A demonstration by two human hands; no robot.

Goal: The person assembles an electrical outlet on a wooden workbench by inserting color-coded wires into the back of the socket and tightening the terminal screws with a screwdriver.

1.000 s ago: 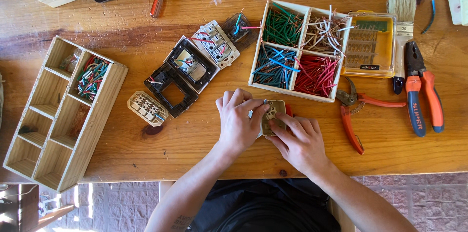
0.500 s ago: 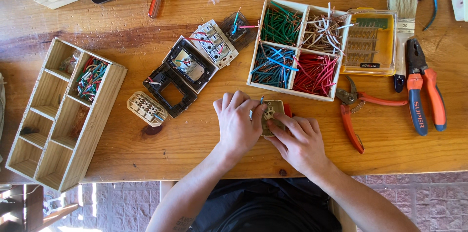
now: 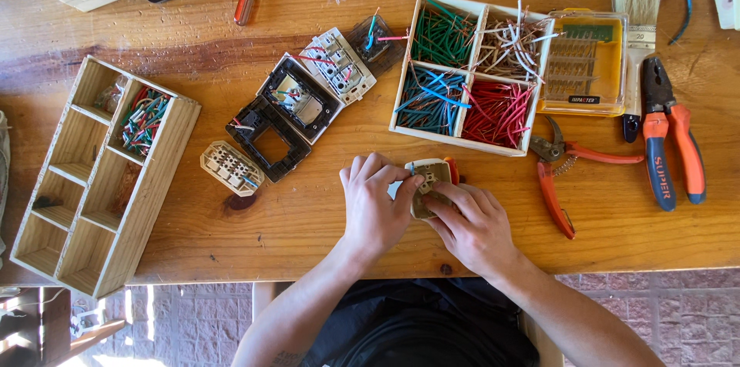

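Both hands, left hand and right hand, pinch one small beige socket. Wire work looks half done: near the wire box, other sockets on the left lie open.

The table was varnished wood with a warm, slightly glossy grain, while the divided tray and the wire box were pale, matt bare wood. The socket module between the left hand and right hand looked like smooth cream plastic, and the wires in the box wore shiny coloured plastic sheathing. The pliers had dull grey metal jaws and smooth orange-and-blue grips, and the case was glossy translucent yellow plastic.
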